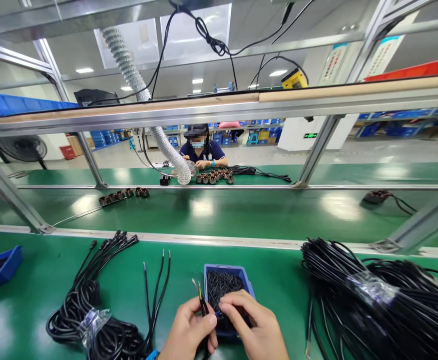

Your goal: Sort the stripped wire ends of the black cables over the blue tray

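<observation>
My left hand [188, 327] is closed in a pinch on the end of a black cable [202, 303], whose stripped coloured wires stick up just above the fingers. My right hand [254, 322] is closed beside it, fingertips meeting the same cable end right in front of a small blue bin [247, 277] filled with short black sleeves. What the right fingertips pinch, if anything, is too small to make out.
A bundled coil of black cables [91, 320] lies at the left, with plug ends fanned out. A large heap of black cables [384, 300] lies at the right. Another blue bin [1, 267] sits far left. Across the conveyor belt [241, 212] a person [202, 150] sits behind small round parts.
</observation>
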`<state>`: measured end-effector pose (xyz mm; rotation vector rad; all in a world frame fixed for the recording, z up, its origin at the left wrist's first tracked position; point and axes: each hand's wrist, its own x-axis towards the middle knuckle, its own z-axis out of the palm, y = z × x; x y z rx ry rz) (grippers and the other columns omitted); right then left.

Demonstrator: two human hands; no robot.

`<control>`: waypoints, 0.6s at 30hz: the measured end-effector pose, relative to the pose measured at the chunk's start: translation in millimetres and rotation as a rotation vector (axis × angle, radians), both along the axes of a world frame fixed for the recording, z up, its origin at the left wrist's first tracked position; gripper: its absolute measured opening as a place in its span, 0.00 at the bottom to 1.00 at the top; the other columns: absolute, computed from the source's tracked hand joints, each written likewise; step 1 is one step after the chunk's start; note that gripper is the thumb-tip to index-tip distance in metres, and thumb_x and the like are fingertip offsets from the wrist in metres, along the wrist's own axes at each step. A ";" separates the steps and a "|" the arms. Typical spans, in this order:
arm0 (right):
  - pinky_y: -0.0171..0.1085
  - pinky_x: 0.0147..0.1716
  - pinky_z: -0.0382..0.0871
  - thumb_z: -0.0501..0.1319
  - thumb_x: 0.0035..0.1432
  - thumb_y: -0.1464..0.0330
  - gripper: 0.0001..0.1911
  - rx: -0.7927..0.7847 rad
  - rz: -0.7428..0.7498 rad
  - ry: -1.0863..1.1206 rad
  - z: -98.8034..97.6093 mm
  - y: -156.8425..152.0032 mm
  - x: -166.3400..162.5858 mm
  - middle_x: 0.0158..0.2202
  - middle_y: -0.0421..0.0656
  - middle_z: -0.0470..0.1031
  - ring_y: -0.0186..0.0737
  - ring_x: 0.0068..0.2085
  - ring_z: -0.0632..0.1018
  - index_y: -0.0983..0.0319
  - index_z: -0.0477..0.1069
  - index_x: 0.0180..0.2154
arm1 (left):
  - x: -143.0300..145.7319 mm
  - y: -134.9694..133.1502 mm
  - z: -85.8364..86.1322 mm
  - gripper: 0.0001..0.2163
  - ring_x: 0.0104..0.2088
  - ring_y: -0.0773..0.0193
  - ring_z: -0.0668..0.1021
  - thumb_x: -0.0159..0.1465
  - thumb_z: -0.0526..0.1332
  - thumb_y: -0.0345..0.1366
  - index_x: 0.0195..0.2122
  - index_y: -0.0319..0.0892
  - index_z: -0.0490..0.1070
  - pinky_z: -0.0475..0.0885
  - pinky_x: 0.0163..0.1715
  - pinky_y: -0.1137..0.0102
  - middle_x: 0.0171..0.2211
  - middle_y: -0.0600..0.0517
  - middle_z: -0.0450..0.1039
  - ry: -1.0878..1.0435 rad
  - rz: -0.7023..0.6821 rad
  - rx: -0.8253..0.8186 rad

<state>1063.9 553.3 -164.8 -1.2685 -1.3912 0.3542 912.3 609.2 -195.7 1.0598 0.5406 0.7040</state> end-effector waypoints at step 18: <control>0.31 0.33 0.78 0.63 0.62 0.62 0.09 0.086 0.005 -0.042 -2.6 2.9 6.1 0.31 0.43 0.82 0.39 0.31 0.82 0.57 0.80 0.34 | 0.5 3.3 -3.4 0.27 0.16 0.74 0.67 0.50 0.71 0.58 0.33 0.40 0.65 0.57 0.20 0.76 0.17 0.56 0.69 0.015 -0.019 0.002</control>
